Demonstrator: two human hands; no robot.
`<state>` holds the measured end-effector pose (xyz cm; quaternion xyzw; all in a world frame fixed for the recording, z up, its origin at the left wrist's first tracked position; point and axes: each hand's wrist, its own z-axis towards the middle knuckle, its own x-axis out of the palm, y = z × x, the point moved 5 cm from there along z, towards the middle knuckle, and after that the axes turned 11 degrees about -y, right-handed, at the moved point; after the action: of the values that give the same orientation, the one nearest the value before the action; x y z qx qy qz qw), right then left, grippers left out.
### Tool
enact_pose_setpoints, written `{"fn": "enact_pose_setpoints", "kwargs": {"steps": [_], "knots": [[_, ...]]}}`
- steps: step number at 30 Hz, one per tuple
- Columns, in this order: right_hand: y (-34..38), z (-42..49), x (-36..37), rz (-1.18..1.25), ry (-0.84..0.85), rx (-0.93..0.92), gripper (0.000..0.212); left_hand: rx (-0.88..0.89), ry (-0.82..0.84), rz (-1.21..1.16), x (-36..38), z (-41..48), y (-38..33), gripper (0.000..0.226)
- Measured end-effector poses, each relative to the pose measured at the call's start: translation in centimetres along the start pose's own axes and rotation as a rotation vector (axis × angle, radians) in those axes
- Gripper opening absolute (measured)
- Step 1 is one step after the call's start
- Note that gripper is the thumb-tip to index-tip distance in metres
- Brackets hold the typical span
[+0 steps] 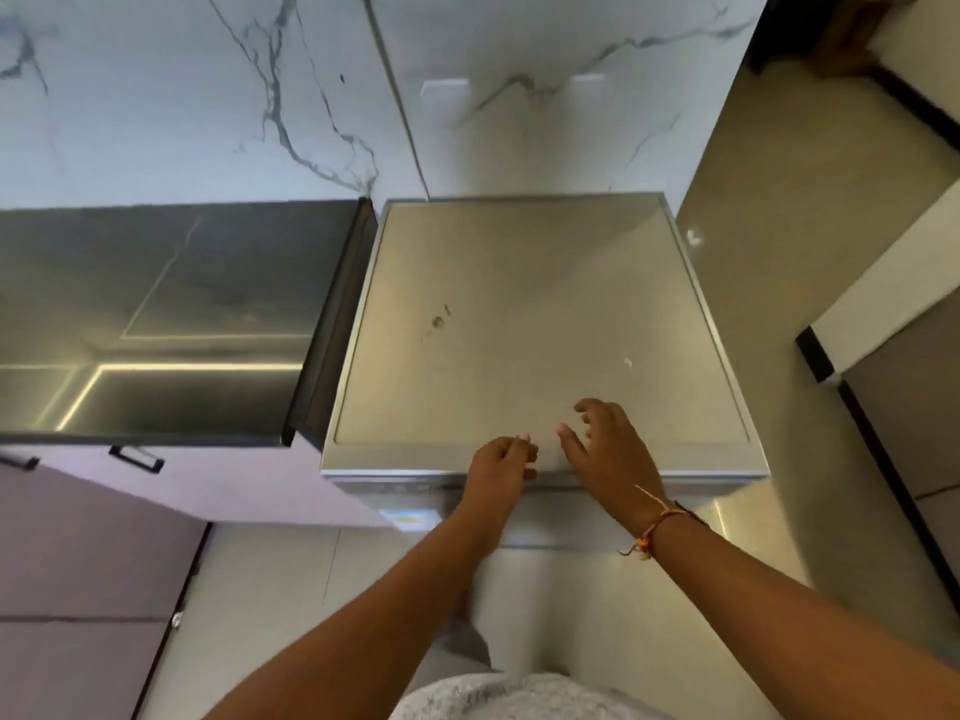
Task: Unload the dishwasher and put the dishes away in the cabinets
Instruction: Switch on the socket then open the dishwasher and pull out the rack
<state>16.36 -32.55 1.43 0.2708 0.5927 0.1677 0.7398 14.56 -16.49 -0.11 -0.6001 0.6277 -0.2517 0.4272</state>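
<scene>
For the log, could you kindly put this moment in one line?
dishwasher closed | left hand at its front edge | right hand open over top

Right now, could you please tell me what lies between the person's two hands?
Only a bare strip of the dishwasher top, near its front edge, lies between the left hand and the right hand, as the head view shows.

Bright, soft blur, edges warped; glare on countertop (156, 356).
</scene>
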Motion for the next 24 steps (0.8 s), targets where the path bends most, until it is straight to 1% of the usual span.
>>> {"fn": "enact_pose_setpoints", "kwargs": {"steps": [2, 3, 4, 5, 7, 8, 9, 10, 12, 14, 16, 20, 24], "knots": [[-1.4, -3.1, 0.4, 0.127, -0.029, 0.160, 0.025, -0.234, -0.031, -0.181, -0.2, -1.8, 3.4, 0.036], [-2.2, -4.7, 1.0, 0.213, -0.027, 0.285, 0.021, -0.322, -0.049, -0.261, -0.4, -2.4, 5.1, 0.037], [-2.8, -6.3, 1.7, 0.316, -0.011, 0.449, 0.022, -0.380, -0.059, -0.334, -0.6, -2.9, 6.5, 0.038], [-3.1, -7.3, 2.4, 0.437, 0.018, 0.638, 0.026, -0.412, -0.054, -0.393, -0.5, -2.8, 7.1, 0.039], [-3.1, -9.3, 4.6, 0.753, 0.124, 1.007, 0.031, -0.469, -0.040, -0.525, -0.4, -2.6, 8.6, 0.042], [-2.8, -9.7, 5.5, 0.914, 0.153, 1.129, 0.032, -0.485, -0.031, -0.578, -0.3, -2.4, 8.9, 0.041], [-2.6, -9.8, 6.5, 1.056, 0.156, 1.210, 0.033, -0.497, -0.030, -0.621, -0.2, -2.0, 9.1, 0.041], [-2.3, -9.6, 7.2, 1.176, 0.130, 1.262, 0.034, -0.506, -0.032, -0.672, -0.1, -1.6, 9.2, 0.042], [-2.3, -9.3, 8.5, 1.336, 0.051, 1.319, 0.041, -0.520, -0.035, -0.774, 0.3, -0.5, 9.6, 0.049], [-1.9, -8.9, 9.7, 1.499, 0.000, 1.328, 0.046, -0.510, -0.013, -0.862, 0.9, 0.1, 9.4, 0.054], [-1.5, -8.9, 10.4, 1.635, -0.062, 1.345, 0.049, -0.512, 0.007, -0.966, 1.5, 0.5, 9.5, 0.054], [-1.7, -8.7, 10.7, 1.740, -0.170, 1.364, 0.044, -0.511, 0.004, -1.094, 1.7, 0.8, 9.8, 0.042], [-1.9, -8.7, 10.6, 1.751, -0.211, 1.369, 0.052, -0.494, 0.011, -1.135, 1.8, 1.3, 10.1, 0.049]]}}
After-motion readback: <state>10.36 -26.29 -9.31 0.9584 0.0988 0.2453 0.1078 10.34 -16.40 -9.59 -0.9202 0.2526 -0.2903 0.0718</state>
